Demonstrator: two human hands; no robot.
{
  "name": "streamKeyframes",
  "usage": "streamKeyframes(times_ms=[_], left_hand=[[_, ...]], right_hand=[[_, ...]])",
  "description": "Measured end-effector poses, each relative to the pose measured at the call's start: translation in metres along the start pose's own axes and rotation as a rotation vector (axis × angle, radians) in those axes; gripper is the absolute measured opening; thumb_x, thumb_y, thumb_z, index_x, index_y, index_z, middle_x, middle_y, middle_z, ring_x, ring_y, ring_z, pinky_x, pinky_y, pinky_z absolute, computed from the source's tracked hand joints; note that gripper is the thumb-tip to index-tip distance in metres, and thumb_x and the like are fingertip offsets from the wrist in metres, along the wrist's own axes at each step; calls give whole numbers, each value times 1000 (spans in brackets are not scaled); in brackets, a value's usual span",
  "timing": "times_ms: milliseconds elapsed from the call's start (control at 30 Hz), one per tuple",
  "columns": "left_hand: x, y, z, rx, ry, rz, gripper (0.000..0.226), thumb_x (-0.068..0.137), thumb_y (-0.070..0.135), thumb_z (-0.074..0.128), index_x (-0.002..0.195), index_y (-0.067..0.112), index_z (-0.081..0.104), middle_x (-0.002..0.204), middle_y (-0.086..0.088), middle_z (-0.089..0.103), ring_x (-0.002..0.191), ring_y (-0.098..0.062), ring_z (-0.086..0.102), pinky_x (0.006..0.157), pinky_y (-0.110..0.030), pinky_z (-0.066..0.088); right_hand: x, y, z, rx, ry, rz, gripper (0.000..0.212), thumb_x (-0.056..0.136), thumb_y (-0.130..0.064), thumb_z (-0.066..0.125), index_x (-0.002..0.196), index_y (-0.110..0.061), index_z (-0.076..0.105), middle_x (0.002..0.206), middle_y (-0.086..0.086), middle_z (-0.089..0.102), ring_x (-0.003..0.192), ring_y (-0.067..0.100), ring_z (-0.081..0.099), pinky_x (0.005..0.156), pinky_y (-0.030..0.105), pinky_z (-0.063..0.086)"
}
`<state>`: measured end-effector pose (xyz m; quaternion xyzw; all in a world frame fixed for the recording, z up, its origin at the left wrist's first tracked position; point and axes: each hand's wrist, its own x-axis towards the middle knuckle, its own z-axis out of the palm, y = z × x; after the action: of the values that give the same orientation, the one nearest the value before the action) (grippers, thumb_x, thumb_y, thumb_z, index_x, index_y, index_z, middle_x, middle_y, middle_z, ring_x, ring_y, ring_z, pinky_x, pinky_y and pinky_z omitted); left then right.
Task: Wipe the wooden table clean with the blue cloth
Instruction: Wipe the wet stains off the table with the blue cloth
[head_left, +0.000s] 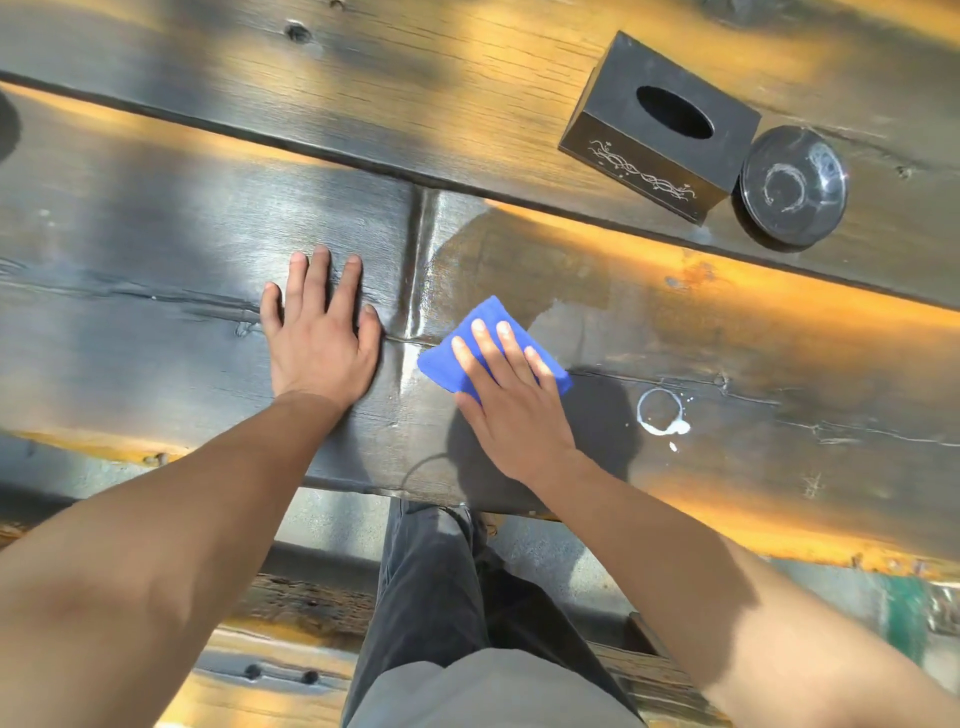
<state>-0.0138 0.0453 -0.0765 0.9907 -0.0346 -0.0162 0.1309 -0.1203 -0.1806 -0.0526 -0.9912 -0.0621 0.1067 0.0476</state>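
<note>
The right hand (511, 400) presses flat on the blue cloth (483, 345); the white ring (661, 413) lies just to its right, while the left hand (319, 338) rests flat, empty, on the tabletop (156, 322)

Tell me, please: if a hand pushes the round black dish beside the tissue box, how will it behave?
The black dish looks shallow and wide, so it would probably slide, not tip. Its glossy surface suggests it is hard, maybe breakable. It seems to touch the tissue box, which might shift too.

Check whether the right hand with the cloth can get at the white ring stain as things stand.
Probably yes. The right hand presses the blue cloth flat, and the white ring stain lies just to its right on bare wood, nothing between.
</note>
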Motion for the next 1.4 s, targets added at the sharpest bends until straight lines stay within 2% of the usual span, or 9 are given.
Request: streamKeyframes(times_ms=[167, 367, 467, 667, 867, 1033, 1167, 1333, 1400], left_hand=[[1, -1, 1, 5, 1, -1, 59, 103, 46, 34, 160, 32, 32, 172, -5, 24, 160, -23, 11, 126, -52, 4], [0, -2, 1, -5, 1, 1, 59, 103, 46, 33, 160, 32, 32, 172, -6, 24, 160, -23, 11, 126, -53, 4], [0, -3, 2, -3, 14, 6, 59, 103, 45, 35, 160, 31, 33, 171, -6, 25, 160, -24, 11, 125, -53, 5], [2, -6, 7, 4, 30, 15, 59, 103, 45, 36, 160, 29, 32, 170, -8, 25, 159, -25, 12, 124, -55, 7], [2, -3, 3, -12, 29, 10, 59, 102, 43, 38, 159, 29, 35, 170, -8, 26, 159, -26, 14, 124, -55, 7], [1, -3, 3, -20, 24, 13, 59, 102, 43, 37, 159, 30, 35, 171, -7, 26, 159, -26, 13, 125, -54, 6], [1, -3, 4, -17, 23, 8, 59, 102, 44, 37, 160, 30, 33, 171, -7, 25, 159, -25, 13, 125, -54, 5], [1, -2, 3, -20, 9, 6, 59, 102, 43, 37, 160, 30, 33, 171, -7, 25, 159, -26, 12, 125, -54, 5], [1, -2, 2, -19, 10, 2, 59, 102, 43, 37, 159, 30, 33, 171, -8, 24, 159, -26, 12, 125, -54, 4]], right_hand=[[-25, 22, 4, 0, -22, 79, 58, 106, -45, 32, 161, -29, 24, 171, -2, 20, 158, 25, 17, 119, 45, 28], [-53, 45, 8, 96, -12, 224, 55, 106, -44, 30, 160, -34, 24, 172, -4, 18, 159, 22, 11, 125, 45, 18], [-62, 51, 6, 123, -8, 285, 54, 106, -44, 31, 159, -35, 25, 171, -6, 17, 159, 21, 10, 125, 46, 19], [-47, 14, 1, 220, -4, 473, 59, 103, -49, 21, 160, -36, 26, 172, -4, 17, 160, 26, 6, 126, 51, 13], [-12, -38, 0, 208, 18, 294, 55, 104, -41, 35, 158, -34, 31, 171, -5, 20, 159, 26, 11, 124, 48, 15], [-24, -19, 14, 77, 55, 199, 56, 104, -44, 34, 159, -33, 28, 170, -5, 22, 158, 24, 17, 123, 46, 22], [-53, 7, 26, 56, 79, 280, 56, 106, -49, 30, 160, -36, 23, 171, -5, 19, 157, 24, 17, 123, 45, 22], [-91, 32, 33, 66, 65, 376, 56, 107, -51, 21, 162, -37, 18, 172, -8, 15, 160, 18, 7, 125, 41, 14], [-104, 39, 31, 120, 69, 393, 55, 108, -48, 22, 161, -35, 22, 171, -8, 17, 160, 15, 6, 124, 41, 18]])
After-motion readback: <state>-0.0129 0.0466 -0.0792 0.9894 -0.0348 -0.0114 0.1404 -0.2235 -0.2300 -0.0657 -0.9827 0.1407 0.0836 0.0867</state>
